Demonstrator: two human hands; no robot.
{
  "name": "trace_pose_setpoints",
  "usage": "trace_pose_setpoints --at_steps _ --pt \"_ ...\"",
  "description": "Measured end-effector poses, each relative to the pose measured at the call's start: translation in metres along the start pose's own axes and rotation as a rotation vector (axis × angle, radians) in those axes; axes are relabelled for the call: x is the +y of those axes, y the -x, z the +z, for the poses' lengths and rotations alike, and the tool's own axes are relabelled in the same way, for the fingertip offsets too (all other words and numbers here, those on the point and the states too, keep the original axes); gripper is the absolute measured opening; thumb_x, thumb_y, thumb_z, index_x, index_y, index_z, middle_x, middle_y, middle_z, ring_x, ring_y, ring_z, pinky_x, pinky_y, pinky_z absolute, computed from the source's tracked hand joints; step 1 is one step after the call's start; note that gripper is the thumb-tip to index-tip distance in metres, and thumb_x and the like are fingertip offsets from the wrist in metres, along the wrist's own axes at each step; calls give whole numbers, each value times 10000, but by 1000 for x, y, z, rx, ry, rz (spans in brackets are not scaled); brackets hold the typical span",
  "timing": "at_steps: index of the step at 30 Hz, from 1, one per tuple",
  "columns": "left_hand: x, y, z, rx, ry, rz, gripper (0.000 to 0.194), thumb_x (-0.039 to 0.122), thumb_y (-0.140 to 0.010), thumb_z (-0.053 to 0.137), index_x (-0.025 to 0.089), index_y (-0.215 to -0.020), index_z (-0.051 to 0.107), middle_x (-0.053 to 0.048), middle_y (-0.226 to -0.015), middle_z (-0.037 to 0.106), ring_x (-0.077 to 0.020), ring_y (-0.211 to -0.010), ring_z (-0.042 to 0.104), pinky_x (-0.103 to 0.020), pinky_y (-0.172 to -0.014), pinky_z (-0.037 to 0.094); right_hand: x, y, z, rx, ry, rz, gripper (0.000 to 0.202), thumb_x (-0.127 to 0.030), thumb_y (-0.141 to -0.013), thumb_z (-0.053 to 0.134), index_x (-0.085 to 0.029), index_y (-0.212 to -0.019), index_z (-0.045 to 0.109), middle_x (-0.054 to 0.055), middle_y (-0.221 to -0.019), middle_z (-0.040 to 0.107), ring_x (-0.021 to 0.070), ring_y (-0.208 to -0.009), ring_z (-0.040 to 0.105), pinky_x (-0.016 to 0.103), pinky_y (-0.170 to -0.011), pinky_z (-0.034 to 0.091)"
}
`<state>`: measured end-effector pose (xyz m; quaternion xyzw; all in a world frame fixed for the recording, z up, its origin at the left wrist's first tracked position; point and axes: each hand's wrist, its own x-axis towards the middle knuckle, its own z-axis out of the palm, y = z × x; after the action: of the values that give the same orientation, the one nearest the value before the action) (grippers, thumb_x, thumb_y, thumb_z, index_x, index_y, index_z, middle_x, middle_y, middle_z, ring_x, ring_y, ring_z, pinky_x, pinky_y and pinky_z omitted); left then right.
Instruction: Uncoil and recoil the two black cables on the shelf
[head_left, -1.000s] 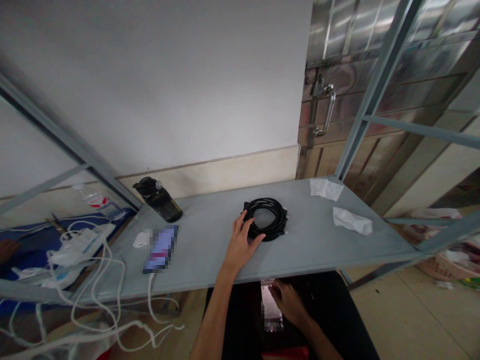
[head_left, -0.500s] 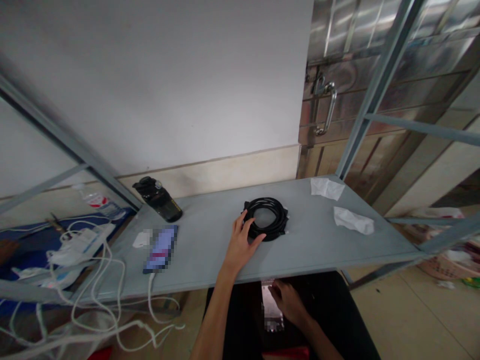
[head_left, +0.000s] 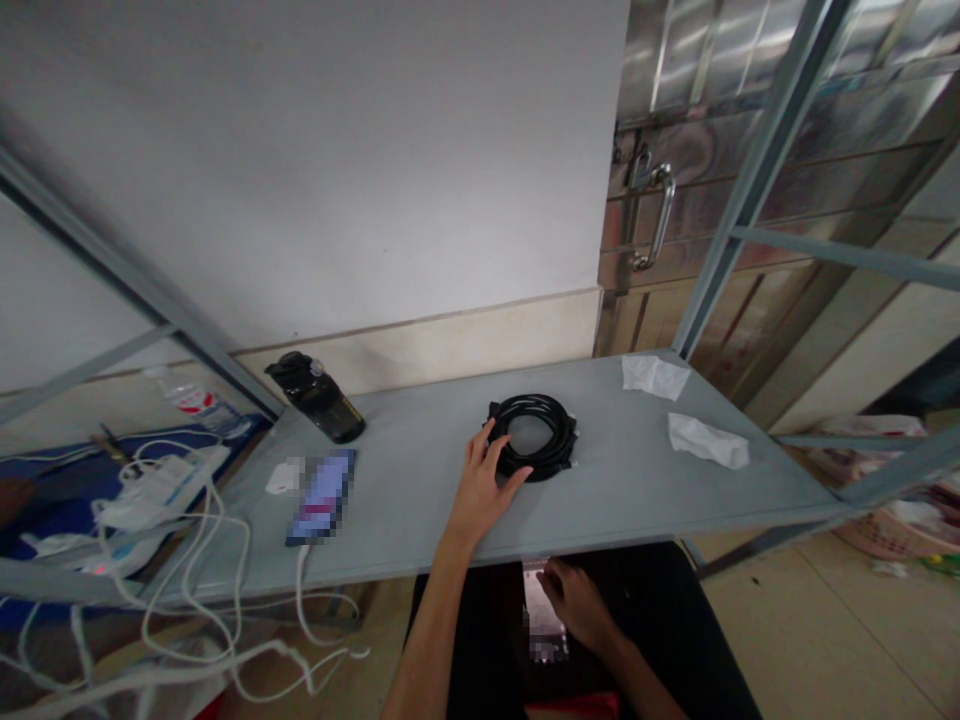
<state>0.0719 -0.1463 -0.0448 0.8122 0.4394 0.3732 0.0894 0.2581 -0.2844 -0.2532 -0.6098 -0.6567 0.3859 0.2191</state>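
A coiled black cable (head_left: 559, 440) lies on the grey table (head_left: 420, 480). My left hand (head_left: 484, 475) rests at the coil's left side, fingers spread and touching it, thumb near its front edge. Below the table's front edge, my right hand (head_left: 574, 595) is at the right side of a lit phone (head_left: 541, 610) over my lap. The fingers of my right hand are bent at the phone's upper part; whether they grip it is unclear.
A black bottle (head_left: 319, 400), a second phone (head_left: 324, 495) on a white cable and a small white item (head_left: 283, 478) are at the left. Two white tissues (head_left: 709, 440) lie right. Metal posts frame the table; white cords (head_left: 217, 560) hang left.
My hands and the black coil have not visibly moved. At the far left edge, another person's hand has shifted slightly.
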Motion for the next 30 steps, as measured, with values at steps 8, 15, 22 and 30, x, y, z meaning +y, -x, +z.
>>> trace_pose_setpoints --at_steps 8,15,22,30 --pt "-1 0 0 2 15 2 527 472 -1089 784 304 -1550 592 -145 -1778 459 -352 -1609 507 -605 -1336 491 -7 7 -4 -25 25 -28 376 -442 -1177 442 -225 -1150 748 100 -1089 859 262 -1022 831 308 -882 518" --pt "-4 0 1 28 52 3 525 424 -1059 835 313 -1527 621 -136 -1776 469 -345 -1607 518 -590 -1334 495 -27 28 -10 -3 105 -93 286 -346 -1171 505 -224 -1038 727 91 -1024 853 263 -978 842 315 -852 541" --pt "-9 0 4 53 95 4 546 431 -1038 860 315 -1525 644 -146 -1761 493 -354 -1601 534 -602 -1336 486 -130 50 -77 211 177 -572 137 -242 -1153 563 -258 -1170 698 57 -1068 788 251 -1022 778 386 -942 599" --pt "-21 -1 7 79 224 -40 623 321 -981 918 304 -1528 621 -154 -1733 536 -356 -1608 542 -625 -1361 442 -169 -66 -175 489 528 -664 447 -475 -1048 821 -173 -1354 694 175 -1348 738 377 -1317 665 583 -1202 535"
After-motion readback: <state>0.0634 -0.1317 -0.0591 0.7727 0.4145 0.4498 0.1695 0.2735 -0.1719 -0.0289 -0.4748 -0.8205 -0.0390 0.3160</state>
